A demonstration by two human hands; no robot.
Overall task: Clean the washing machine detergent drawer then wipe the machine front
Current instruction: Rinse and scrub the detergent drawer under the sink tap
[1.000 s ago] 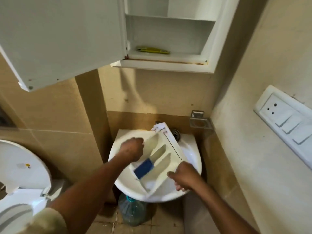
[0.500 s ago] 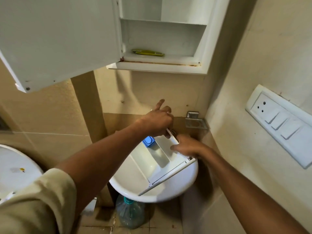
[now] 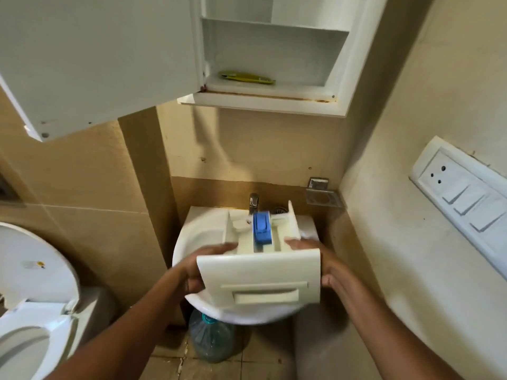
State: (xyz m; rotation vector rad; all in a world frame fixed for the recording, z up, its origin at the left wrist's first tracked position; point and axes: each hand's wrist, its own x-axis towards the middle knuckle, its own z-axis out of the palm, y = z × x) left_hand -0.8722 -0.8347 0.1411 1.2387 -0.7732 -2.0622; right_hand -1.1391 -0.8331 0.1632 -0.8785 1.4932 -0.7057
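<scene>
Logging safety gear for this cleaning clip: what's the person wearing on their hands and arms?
Nothing that shows: the left hand and right hand are ungloved, both forearms bare to the picture's edge, no sleeve, watch or bracelet visible. Blur hides any rings.

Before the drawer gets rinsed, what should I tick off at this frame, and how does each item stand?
1. Two-handed hold: left hand and right hand grip opposite sides of the drawer: ok.
2. Drawer above the sink: ok.
3. Blue insert sits in the drawer: ok.
4. Water running from the tap: cannot tell, the spout is hidden behind the drawer.
5. Compartments free of residue: cannot tell, too blurred.
</scene>
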